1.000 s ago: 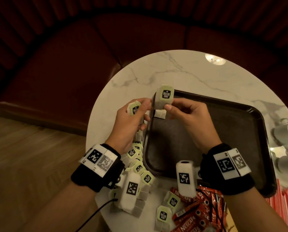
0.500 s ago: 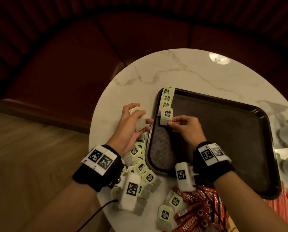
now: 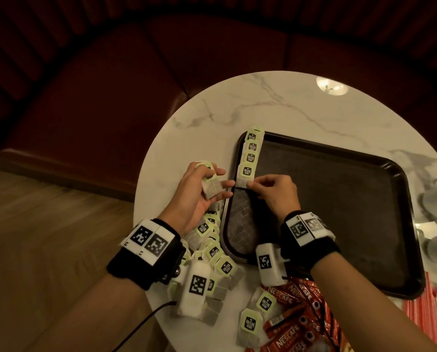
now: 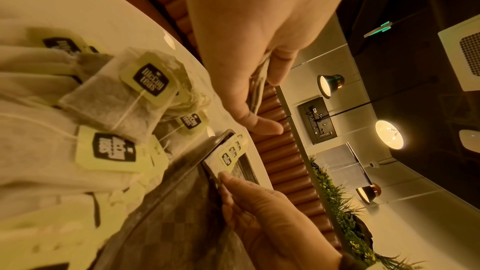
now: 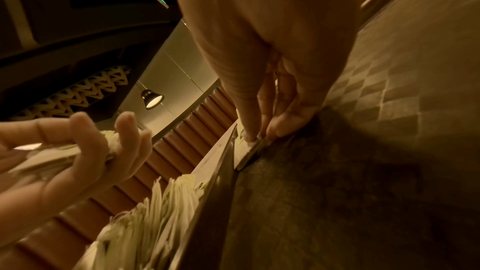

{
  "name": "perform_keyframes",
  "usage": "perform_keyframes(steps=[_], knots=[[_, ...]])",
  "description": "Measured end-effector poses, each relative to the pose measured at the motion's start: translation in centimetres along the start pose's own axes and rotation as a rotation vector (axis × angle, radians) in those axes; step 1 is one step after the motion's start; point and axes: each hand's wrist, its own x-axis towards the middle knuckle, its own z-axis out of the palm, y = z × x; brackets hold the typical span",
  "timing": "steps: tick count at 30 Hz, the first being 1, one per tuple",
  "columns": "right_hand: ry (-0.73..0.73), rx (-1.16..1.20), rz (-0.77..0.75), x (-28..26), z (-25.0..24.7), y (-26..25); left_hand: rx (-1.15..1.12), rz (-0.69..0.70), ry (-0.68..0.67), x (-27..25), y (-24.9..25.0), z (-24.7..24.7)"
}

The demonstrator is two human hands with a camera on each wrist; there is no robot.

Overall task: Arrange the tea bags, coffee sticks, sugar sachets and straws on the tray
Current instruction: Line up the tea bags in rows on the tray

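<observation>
Working over the table (image 3: 301, 102), I am keeping the tray (image 3: 339, 212) in front of me, four tea bags (image 3: 250, 156) overlapping in a row along its left edge. My right hand (image 3: 276, 191) is pinching the nearest bag of that row, while my left hand (image 3: 197, 191) is gripping a small stack of bags (image 3: 212, 189) just beside the tray.

Pale-green-tagged tea bags (image 3: 251, 156), red coffee sticks (image 3: 296, 323), a dark checker-textured tray (image 3: 352, 212), white grey-veined table (image 3: 288, 107).
</observation>
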Motion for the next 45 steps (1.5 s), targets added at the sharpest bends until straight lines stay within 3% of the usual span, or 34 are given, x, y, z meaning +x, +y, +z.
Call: perform_keyframes(steps=[9, 19, 35, 40, 45], knots=[[-0.011, 0.039, 0.005, -0.2, -0.3, -0.3, -0.015, -0.006, -0.057, -0.3, 0.3, 0.0], [0.016, -0.112, -0.163, -0.1, 0.7, -0.8, -0.007, -0.009, -0.045, -0.2, 0.3, 0.2], [0.032, -0.123, -0.151, 0.9, 0.8, -1.3, -0.003, -0.018, -0.047, 0.2, 0.2, 0.0], [0.065, -0.083, -0.231, -0.8, -0.3, -3.3, -0.023, -0.039, -0.047, 0.3, 0.1, 0.1], [-0.107, -0.059, -0.385, -4.2, -1.3, -5.6, -0.089, -0.042, -0.015, 0.5, -0.2, 0.2]])
